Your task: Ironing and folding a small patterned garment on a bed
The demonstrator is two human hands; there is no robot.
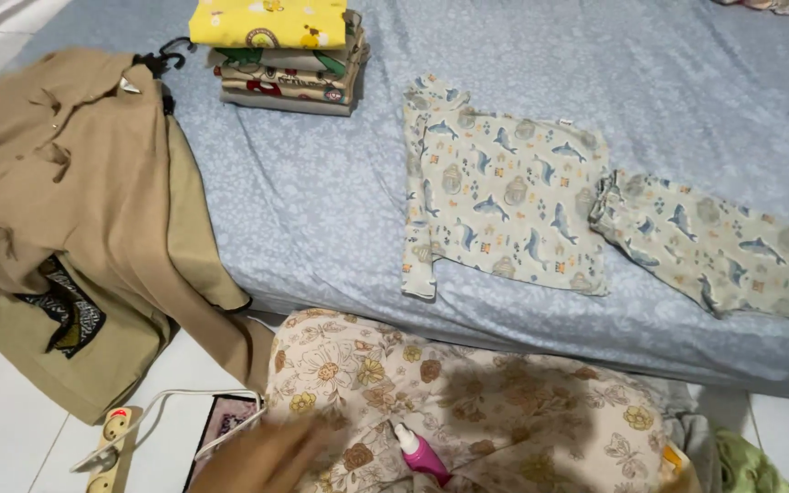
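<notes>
Pink spray bottle (420, 454), seen from the head camera, lies at the near edge of the scene on a floral cloth (504, 402) spread over a rounded bulk just short of the bed. Rests tilted, long axis running from far-left to near-right, white nozzle at the far-left end and pink body sinking into a fold at the near-right. Sits just to the right of the left hand (262, 456), apart from it, with a strip of flowered fabric between.

Left hand, judged so from its place at the near left, hovers low over the left border of the floral cloth, too blurred to tell whether the fingers are spread or curled; appears to hold nothing. No sign of the right hand anywhere, so nearer by default: the left, with the nozzle end turned toward it.

Beyond, on the blue bedsheet (321, 210): a dolphin-print top (504, 196) laid flat at centre, sleeves partly folded in, and matching dolphin-print trousers (714, 246) just beside it to the right, the two nearly touching. Farther and to the left, a stack of folded clothes (289, 64) topped in yellow. Draped over the bed's left corner and down to the floor, a tan shirt (57, 183) on a dark hanger. Near left on the white tiles, a power strip (111, 447) with a white cable looping toward the hand.
</notes>
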